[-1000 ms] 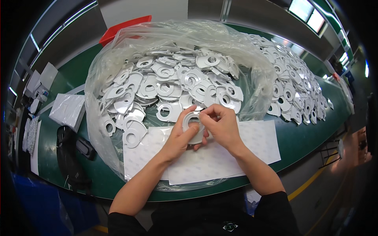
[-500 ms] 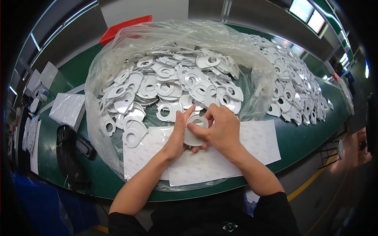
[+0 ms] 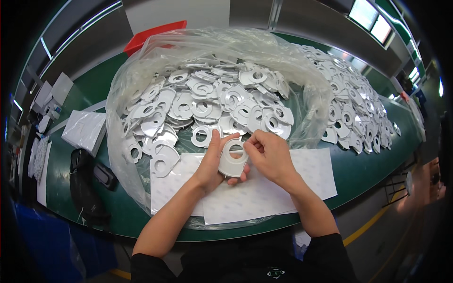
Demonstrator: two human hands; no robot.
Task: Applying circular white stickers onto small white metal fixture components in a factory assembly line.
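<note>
A white plastic part (image 3: pixel 231 166) with a large round hole rests in my left hand (image 3: pixel 211 162), which grips it from the left with fingers curled beneath. The part is tilted, its flat face up and its ringed hole toward the far side. My right hand (image 3: pixel 271 158) is closed in a pinch at the right rim of the hole; whatever may lie between those fingertips is too small to see. Beneath both hands lie white sheets (image 3: pixel 264 202). Just beyond, similar white parts (image 3: pixel 203 109) are heaped inside a clear plastic bag (image 3: pixel 137 70).
A second heap of white parts (image 3: pixel 354 104) covers the table's right side. A red bin (image 3: pixel 153 34) stands behind the bag. On the left of the green table (image 3: pixel 61 165) lie a wrapped white stack (image 3: pixel 84 129), a black pouch (image 3: pixel 85 188) and a small dark device (image 3: pixel 104 176).
My right thumb has drawn back from over the part's hole to its right rim, uncovering the hole. My left hand still holds the part, now more fully in sight.
</note>
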